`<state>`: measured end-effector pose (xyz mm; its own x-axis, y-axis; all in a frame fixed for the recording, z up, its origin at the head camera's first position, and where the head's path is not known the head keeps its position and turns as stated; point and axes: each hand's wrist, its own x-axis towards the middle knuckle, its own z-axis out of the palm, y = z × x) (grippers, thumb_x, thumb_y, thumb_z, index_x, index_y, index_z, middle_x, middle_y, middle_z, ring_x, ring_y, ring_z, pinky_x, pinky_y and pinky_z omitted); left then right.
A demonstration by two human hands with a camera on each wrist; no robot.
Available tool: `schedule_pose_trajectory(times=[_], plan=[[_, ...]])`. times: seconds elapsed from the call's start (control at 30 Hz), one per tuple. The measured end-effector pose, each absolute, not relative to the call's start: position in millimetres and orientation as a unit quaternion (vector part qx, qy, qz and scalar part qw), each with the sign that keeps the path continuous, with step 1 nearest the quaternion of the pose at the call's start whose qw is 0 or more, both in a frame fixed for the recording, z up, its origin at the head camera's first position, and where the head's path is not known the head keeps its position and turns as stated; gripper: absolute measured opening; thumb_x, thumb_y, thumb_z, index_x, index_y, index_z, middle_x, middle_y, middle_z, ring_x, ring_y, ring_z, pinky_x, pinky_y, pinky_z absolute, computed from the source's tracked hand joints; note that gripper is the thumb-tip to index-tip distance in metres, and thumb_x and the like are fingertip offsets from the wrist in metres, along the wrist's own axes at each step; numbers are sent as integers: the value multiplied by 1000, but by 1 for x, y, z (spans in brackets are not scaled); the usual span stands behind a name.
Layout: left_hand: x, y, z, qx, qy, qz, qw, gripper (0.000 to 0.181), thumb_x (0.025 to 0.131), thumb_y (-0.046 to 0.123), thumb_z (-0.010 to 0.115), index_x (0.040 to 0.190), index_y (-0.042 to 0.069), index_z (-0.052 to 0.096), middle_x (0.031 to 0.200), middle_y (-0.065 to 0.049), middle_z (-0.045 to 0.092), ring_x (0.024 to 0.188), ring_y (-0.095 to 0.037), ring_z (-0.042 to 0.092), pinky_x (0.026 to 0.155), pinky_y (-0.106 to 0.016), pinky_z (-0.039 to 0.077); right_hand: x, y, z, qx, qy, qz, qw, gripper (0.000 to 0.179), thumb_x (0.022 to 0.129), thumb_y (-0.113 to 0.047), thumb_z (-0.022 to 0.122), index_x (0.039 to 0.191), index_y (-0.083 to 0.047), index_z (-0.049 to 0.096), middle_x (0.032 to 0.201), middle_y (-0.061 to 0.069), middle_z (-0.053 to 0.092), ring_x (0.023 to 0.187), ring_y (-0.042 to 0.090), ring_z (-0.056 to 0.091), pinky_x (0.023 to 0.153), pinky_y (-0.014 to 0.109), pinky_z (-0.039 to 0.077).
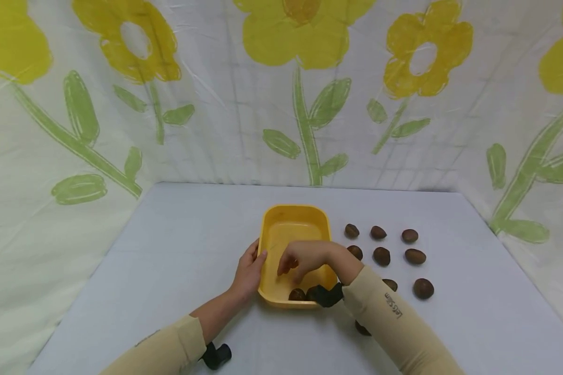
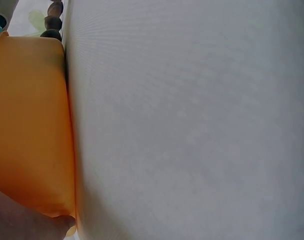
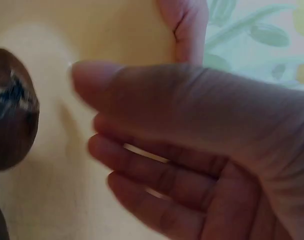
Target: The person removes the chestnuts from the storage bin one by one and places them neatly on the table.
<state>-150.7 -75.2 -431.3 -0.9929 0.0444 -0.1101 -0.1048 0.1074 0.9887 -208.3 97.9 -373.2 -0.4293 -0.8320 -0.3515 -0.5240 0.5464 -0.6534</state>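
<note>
A yellow rectangular plastic tray (image 1: 296, 229) stands on the table in the head view. My left hand (image 1: 251, 266) grips its left side, thumb at the rim and fingers along the outer wall. Over the tray's inside is my right hand (image 1: 305, 259), its fingers loosely bent and nothing between them. In the near end of the tray lie brown chestnuts (image 1: 297, 295), partly hidden by the right wrist's black strap. A large chestnut (image 3: 13, 110) shows just beyond the right thumb tip in the right wrist view. The left wrist view has the tray's outer wall (image 2: 29, 115) and part of the left hand.
Loose chestnuts (image 1: 382, 256) lie in rough rows on the white table (image 1: 192, 234) right of the tray, some partly behind the right forearm. A white cloth with yellow flowers (image 1: 295, 36) hangs behind and at the sides.
</note>
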Motion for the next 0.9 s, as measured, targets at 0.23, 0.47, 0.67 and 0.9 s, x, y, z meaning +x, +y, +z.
schedule_pose_trajectory(times=[0.23, 0.47, 0.67, 0.9], plan=[[-151, -74, -431, -16, 737, 674, 47, 47, 100, 11, 38, 144, -1, 28, 145, -20, 38, 127, -33, 46, 105, -46, 38, -207, 94, -378, -384, 808, -211, 394, 30, 71, -9, 80, 100, -9, 71, 93, 0, 69, 81, 6, 58, 76, 17, 50], [-152, -74, -433, -15, 732, 680, 46, 47, 100, 11, 38, 144, -1, 28, 145, -20, 38, 126, -33, 46, 106, -47, 38, -205, 92, -383, -385, 785, -200, 442, 19, 73, -9, 78, 91, -7, 72, 80, -4, 69, 72, 2, 58, 70, 16, 51], [-151, -73, -431, -23, 733, 678, 46, 47, 100, 10, 39, 144, -2, 28, 146, -19, 37, 129, -32, 44, 107, -48, 35, -205, 91, -382, -394, 771, -171, 470, 18, 73, -4, 76, 90, -7, 73, 77, -6, 67, 69, 1, 56, 68, 16, 50], [-152, -73, -431, -27, 733, 678, 51, 47, 100, 11, 38, 145, -1, 27, 147, -19, 36, 128, -32, 44, 107, -47, 36, -205, 95, -382, -398, 783, -187, 440, 17, 72, -5, 77, 87, -11, 73, 76, -9, 67, 69, 1, 57, 68, 16, 51]])
